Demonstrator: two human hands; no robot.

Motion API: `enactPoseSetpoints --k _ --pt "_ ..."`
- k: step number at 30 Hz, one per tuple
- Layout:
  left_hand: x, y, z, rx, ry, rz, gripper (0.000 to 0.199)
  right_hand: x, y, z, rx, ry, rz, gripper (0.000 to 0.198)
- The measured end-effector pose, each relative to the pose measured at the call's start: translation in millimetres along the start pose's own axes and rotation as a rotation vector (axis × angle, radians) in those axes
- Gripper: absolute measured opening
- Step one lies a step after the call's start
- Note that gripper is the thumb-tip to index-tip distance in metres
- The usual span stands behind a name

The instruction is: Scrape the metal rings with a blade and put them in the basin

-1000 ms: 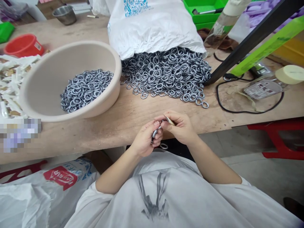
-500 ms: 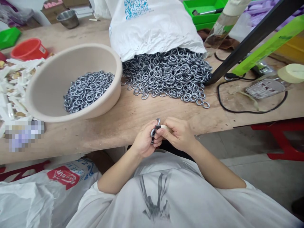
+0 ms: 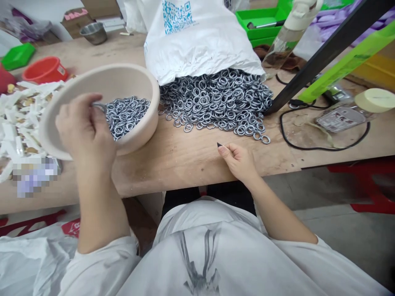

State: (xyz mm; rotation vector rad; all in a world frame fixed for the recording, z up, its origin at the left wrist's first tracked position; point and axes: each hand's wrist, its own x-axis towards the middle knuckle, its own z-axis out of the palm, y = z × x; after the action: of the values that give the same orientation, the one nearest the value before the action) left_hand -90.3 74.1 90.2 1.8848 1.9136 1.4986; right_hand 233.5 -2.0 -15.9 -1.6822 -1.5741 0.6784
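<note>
My left hand (image 3: 88, 127) is over the near side of a beige basin (image 3: 138, 76), blurred by motion, its fingers curled. A smeared grey ring (image 3: 100, 106) shows between its fingertips, above a heap of grey rings (image 3: 128, 115) inside the basin. Over the table's front edge, my right hand (image 3: 237, 160) is closed on a small knife; only the dark blade tip (image 3: 219, 145) sticks out past the thumb. Beyond it, a large pile of loose grey rings (image 3: 216, 98) spills from the mouth of a white sack (image 3: 203, 49).
White plastic pieces (image 3: 18, 123) lie left of the basin, with a red tub (image 3: 46, 70) behind them. On the right are a slanted black post (image 3: 308, 65), a black cable (image 3: 324, 145) and a labelled jar (image 3: 345, 115). Green trays (image 3: 262, 18) stand at the back.
My left hand has left the right hand and swung left, up over the basin. My right hand has stayed near its place, still gripping the knife.
</note>
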Motion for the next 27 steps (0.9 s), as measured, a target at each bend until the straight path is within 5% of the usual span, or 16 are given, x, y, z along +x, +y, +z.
enactPoseSetpoints --k 1,3,7,10,15,21,27 --pt "13 -9 -3 0.253 0.03 0.038 0.028 0 1 1 -0.004 0.004 -0.006 0.047" --pt "24 -16 -2 0.425 -0.122 0.078 0.03 -1 1 3 -0.016 0.011 -0.02 0.045" --pt "-2 12 38 0.297 -0.083 0.337 0.024 -1 2 6 -0.08 0.006 -0.067 0.043" --pt "-30 38 93 0.263 -0.535 0.511 0.033 -2 3 7 -0.135 0.008 -0.104 0.043" --pt "-46 37 157 0.493 -0.883 0.211 0.072 -4 8 6 -0.19 0.035 -0.176 0.047" --pt "-71 34 150 0.368 -0.91 0.39 0.05 -5 9 7 -0.226 0.005 -0.211 0.048" --pt "-68 30 131 0.063 -0.835 0.352 0.022 -4 11 7 -0.191 0.021 -0.182 0.045"
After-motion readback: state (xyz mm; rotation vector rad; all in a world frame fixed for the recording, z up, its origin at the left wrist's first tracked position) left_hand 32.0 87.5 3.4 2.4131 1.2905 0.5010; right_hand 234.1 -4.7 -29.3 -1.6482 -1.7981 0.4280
